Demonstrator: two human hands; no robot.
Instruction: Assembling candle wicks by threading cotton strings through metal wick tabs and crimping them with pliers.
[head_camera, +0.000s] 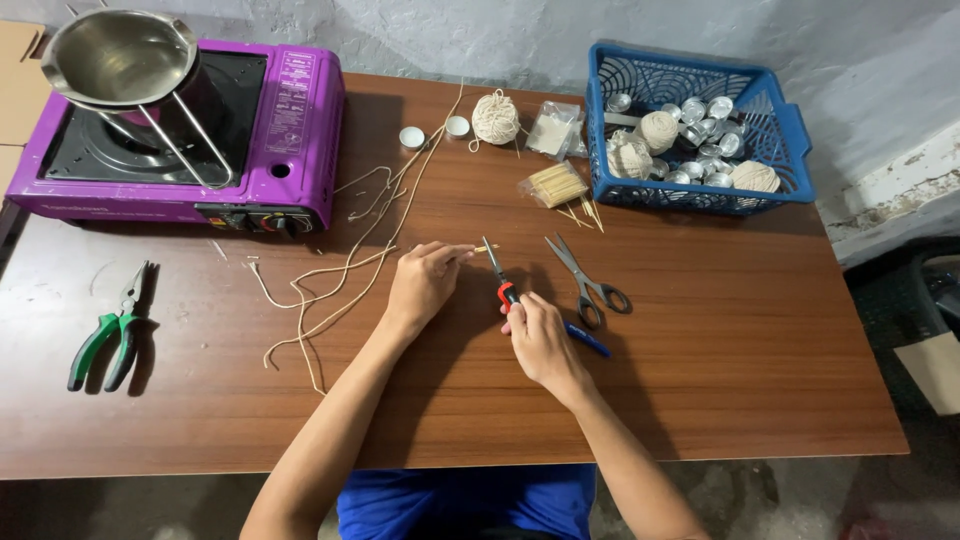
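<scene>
The brown wooden table (700, 380) serves as the landmark for everything here. At its far left edge lie green-handled pliers (112, 328), flat on the wood with the jaws pointing away from the person. Behind them, at the table's back left corner, sits a purple portable stove (290, 130) carrying a steel pouring pot (125, 57) on its burner. To the right of the stove, loose strands of pale string (330, 275) trail across the table's middle toward the person.

The left hand (425, 280) rests on the table near its centre, fingers curled together and pinched on the end of a thin wooden stick (478, 249) that lies across the wood. Just right of it, the right hand (540, 335) is closed around the red and blue handles of small pliers (497, 270), whose narrow tip points toward the stick and sits just beside it; whether the tip grips the stick cannot be told.

Grey scissors (588, 280) lie just right of the right hand, blades apart. Toward the back of the table are a ball of string (496, 117) and a bundle of wooden sticks (557, 184). At the table's back right stands a blue plastic basket (790, 125) holding small metal cups (705, 120) and more string balls.
</scene>
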